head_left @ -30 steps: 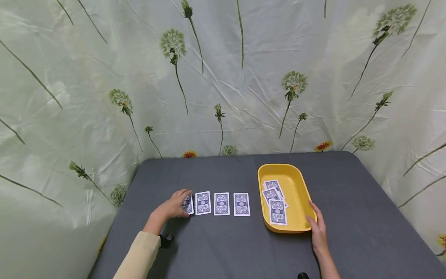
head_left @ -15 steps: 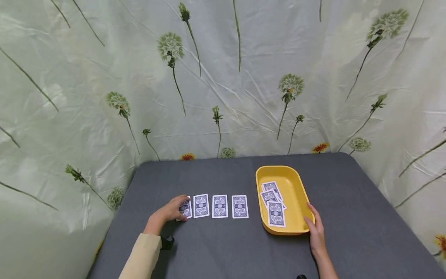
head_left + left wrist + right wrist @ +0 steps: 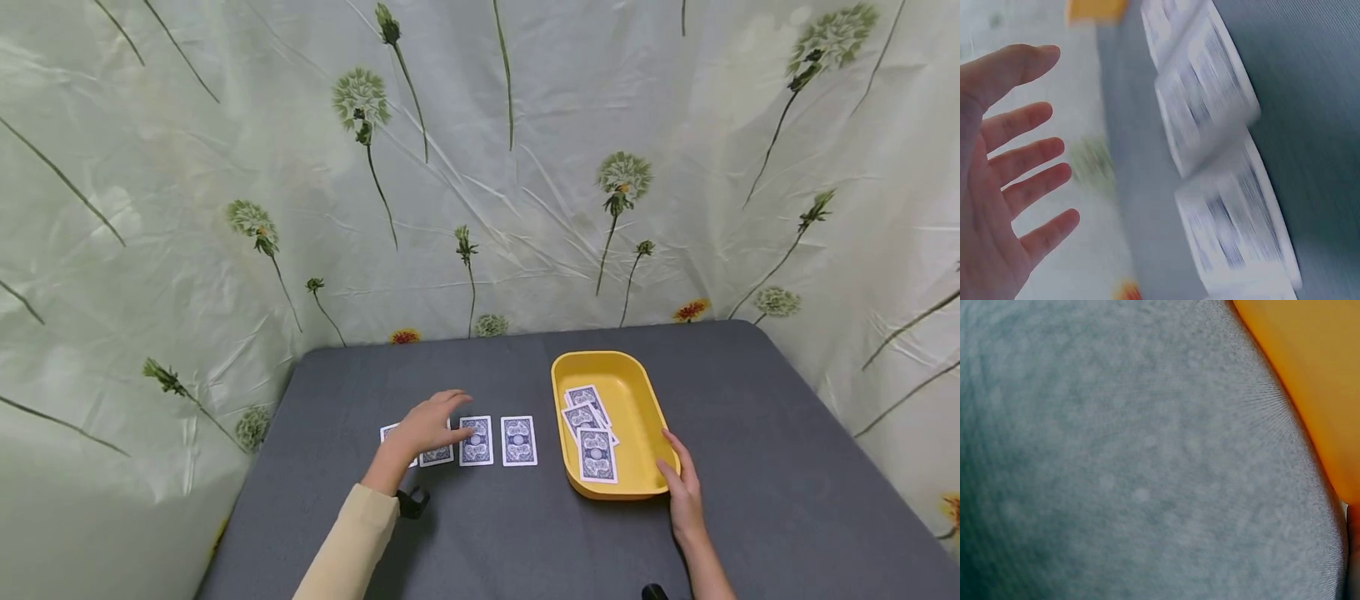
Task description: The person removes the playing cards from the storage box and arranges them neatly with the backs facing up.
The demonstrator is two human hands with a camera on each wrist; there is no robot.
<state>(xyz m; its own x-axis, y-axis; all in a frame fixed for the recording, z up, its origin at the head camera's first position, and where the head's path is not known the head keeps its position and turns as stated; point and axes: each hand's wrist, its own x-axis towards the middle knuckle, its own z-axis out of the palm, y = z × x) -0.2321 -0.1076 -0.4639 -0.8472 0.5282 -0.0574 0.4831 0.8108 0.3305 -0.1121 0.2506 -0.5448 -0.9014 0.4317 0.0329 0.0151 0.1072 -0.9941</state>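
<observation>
Several playing cards with blue patterned backs lie face down in a row on the table. My left hand [image 3: 426,429] hovers over the row, its fingers spread and holding nothing. It partly hides the leftmost card [image 3: 387,432] and the second card [image 3: 437,456]. Its thumb reaches over the third card [image 3: 476,450], while the rightmost card [image 3: 519,442] lies in full sight. In the left wrist view the palm and fingers [image 3: 1029,156] stand apart from the blurred cards. My right hand [image 3: 684,492] holds the near right rim of a yellow tray [image 3: 637,417], thumb on the inner side.
Inside the tray several overlapping blue-backed cards [image 3: 597,456] lie on its left side. A dark grey cloth covers the table [image 3: 487,533]. Behind it hangs a pale curtain [image 3: 525,208] printed with dandelions.
My left hand has left the leftmost card and moved right along the row, its fingers extended. The right hand remains at the tray's rim.
</observation>
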